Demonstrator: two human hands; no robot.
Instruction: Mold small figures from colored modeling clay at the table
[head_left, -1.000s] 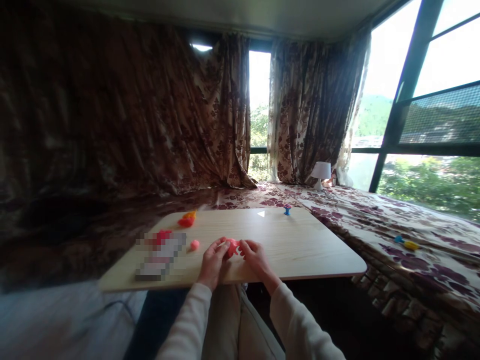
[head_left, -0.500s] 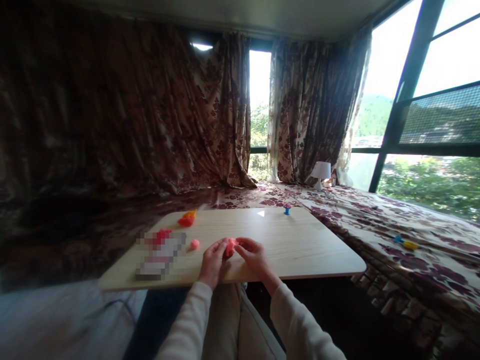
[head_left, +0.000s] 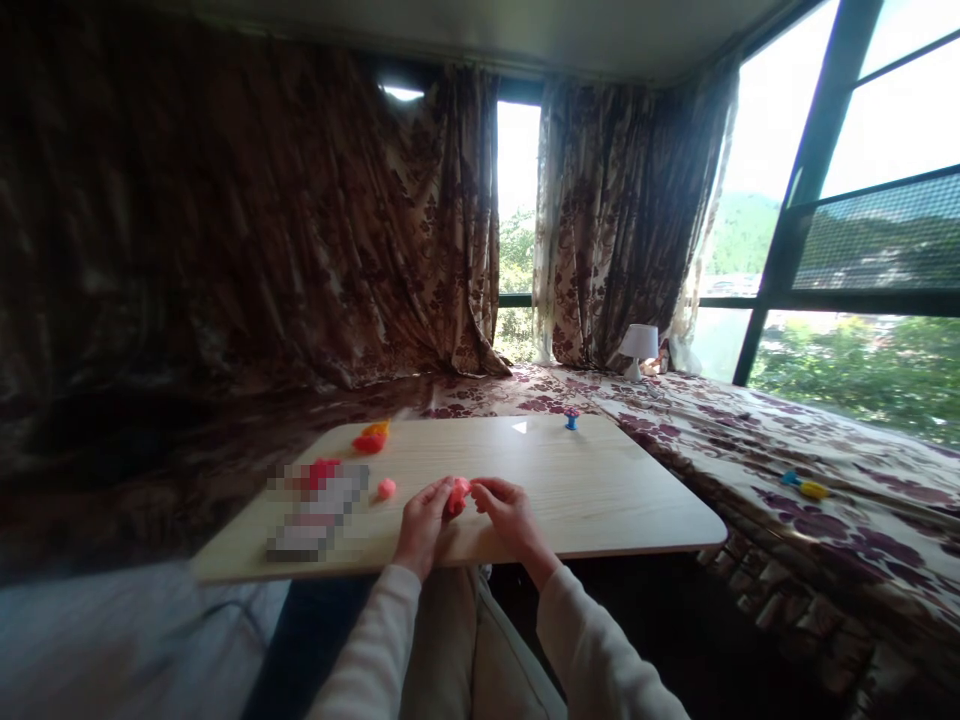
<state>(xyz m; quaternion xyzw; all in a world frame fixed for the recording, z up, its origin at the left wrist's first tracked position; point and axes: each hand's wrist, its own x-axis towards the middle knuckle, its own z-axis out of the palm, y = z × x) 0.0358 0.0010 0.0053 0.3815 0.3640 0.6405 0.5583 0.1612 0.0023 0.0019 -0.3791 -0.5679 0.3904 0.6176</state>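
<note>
Just above the near part of the table, my left hand is closed on a soft-looking red lump, which resembles modelling clay. The fingers of my right hand are curled and pinch at the lump's right edge. Its palm side and part of the lump are hidden by the fingers. Left of my hands, a small pink ball lies on the wooden-looking table.
A blurred-out flat object lies at the table's left, beside red pieces. Farther back are an orange-and-red item and a small blue stand-like toy. A blue-and-yellow item and white lamp are on the patterned cloth.
My right fingers have drawn slightly away from the body of the red lump, and their grip has shifted. The whole view has moved a little.
</note>
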